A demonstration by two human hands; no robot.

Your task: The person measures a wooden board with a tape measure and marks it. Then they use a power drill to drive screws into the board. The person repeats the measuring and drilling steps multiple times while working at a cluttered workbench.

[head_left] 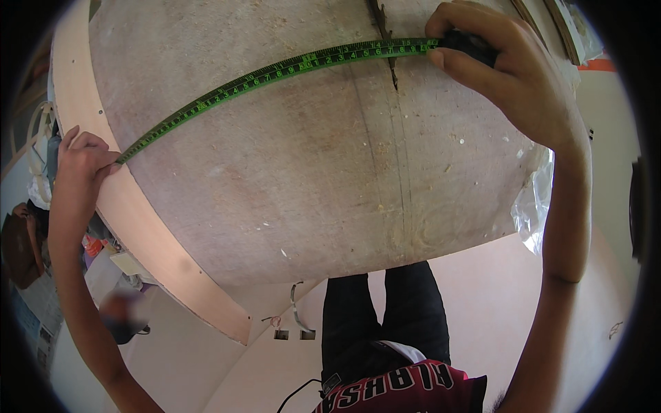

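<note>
A green tape measure blade [275,71] spans a large, worn wooden board [275,179] from left to right, bowing upward in the middle. At the left, my left hand [86,155] pinches the blade's end against a pale wooden strip [148,213] along the board's edge. My right hand [509,62] grips the dark tape measure case [471,47] near the far right, with thumb and fingers around it. Below the blade, pencil lines [399,155] run across the board. A dark split or slot [385,34] passes under the blade near the case.
Clear plastic sheeting [533,206] hangs at the board's right edge. Wood crumbs are scattered over the board. Two wall boxes with loose wires [296,323] show past the near edge. A blurred person [124,313] and assorted items are at the lower left.
</note>
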